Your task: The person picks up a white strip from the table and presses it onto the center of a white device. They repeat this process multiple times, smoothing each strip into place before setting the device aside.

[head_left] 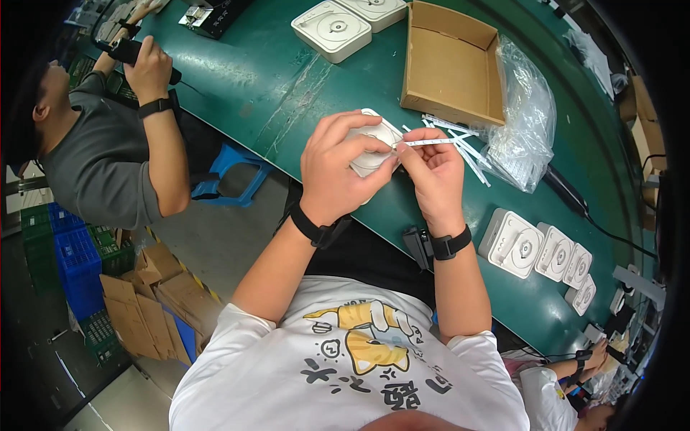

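Note:
A white square device (389, 130) with a round recess lies on the green table in front of me, partly covered by my hands. My left hand (336, 167) curls over it from the left, and its thumb and index finger come together near the recess. From the right, my right hand (438, 176) pinches a narrow white strip with small dark marks (431, 141). The strip's inner end reaches the fingertips of both hands over the device. Several similar loose strips (471, 152) lie just beyond my right hand.
An open cardboard box (453, 61) and clear plastic bags (528, 108) lie beyond the strips. More white devices stand at the back (332, 30) and right (512, 243). A black handheld tool (566, 189) with a cable lies right. A co-worker (108, 144) sits left, beside a blue stool (233, 174).

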A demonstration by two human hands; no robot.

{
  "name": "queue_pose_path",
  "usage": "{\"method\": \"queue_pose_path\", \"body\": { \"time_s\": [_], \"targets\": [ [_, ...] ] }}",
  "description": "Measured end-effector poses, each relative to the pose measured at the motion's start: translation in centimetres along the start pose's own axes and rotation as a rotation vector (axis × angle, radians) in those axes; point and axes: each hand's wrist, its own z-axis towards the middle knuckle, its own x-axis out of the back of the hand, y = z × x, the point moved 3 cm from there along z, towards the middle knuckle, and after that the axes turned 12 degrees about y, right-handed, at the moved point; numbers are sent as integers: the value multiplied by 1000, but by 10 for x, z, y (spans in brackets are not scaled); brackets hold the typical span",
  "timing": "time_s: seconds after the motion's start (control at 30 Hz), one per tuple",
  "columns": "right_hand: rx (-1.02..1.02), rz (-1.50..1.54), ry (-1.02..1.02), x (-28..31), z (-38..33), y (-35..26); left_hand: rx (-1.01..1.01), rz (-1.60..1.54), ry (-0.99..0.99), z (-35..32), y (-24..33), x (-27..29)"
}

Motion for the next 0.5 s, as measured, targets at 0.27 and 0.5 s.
{"method": "queue_pose_path", "body": {
  "time_s": [0.27,0.5],
  "targets": [
    [54,-28,-17,2,0,4,-7,-12,81,-5,-7,-3],
    [35,-59,-31,1,5,5,-34,-7,106,-1,-6,0]
  ]
}}
